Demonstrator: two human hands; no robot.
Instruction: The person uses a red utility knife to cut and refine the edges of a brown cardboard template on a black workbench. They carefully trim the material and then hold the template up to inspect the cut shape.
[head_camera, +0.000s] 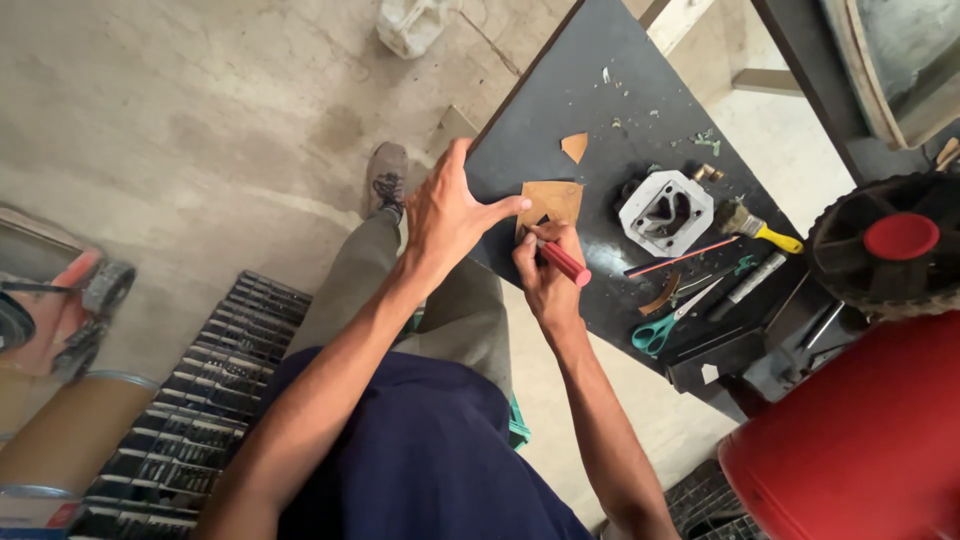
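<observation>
**Inspector A:** While the person is leaning over the black table (600, 130), the left hand (447, 215) is lying spread and flat, the fingers splayed wide, gripping nothing; its forefinger is pressing down on the left edge of the brown cardboard sheet (553, 200), which is lying near the table's near-left edge.

**Inspector B:** Noted; and the right hand (545, 272)?

**Inspector A:** It is curling closed around a red-handled tool (565, 263), the fingers wrapped tight; the tip is meeting the sheet's lower left corner; whether it is a blade or a marker I cannot tell.

**Inspector B:** In my judgement the step in hand is marking or cutting the sheet along an outline; the white metal part (665, 212), just beside the sheet, is looking like the pattern.

**Inspector A:** Agreed, as a judgement; the next move is calling for steady downward hold from the left forefinger and a controlled stroke kept clear of that finger.

**Inspector B:** Other items?

**Inspector A:** A small brown offcut (574, 147) is lying farther up; teal-handled scissors (668, 322) and a yellow-handled brush (758, 228) are resting to the right, well apart from the hands.
</observation>
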